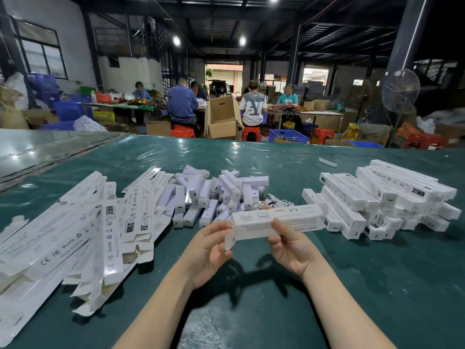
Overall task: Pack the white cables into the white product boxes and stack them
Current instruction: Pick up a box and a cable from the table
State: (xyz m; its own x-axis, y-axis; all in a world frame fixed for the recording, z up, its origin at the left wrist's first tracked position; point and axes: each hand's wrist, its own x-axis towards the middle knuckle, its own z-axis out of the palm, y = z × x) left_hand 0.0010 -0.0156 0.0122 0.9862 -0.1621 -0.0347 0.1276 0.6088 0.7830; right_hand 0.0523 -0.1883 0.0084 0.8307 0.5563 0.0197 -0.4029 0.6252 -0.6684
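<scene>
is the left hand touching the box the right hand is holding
Touching: the head view shows the left hand pinching the flap end of the box.

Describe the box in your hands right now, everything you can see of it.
The box is a long, narrow white carton, thin glossy cardboard by its look, printed with small grey text, pictograms and upside-down "SMART SENSOR" lettering. It is held roughly level above the green table. Its left end flap hangs open. The left hand pinches that open end; the right hand grips near the middle, thumb on the near face. Its contents cannot be seen.
</scene>
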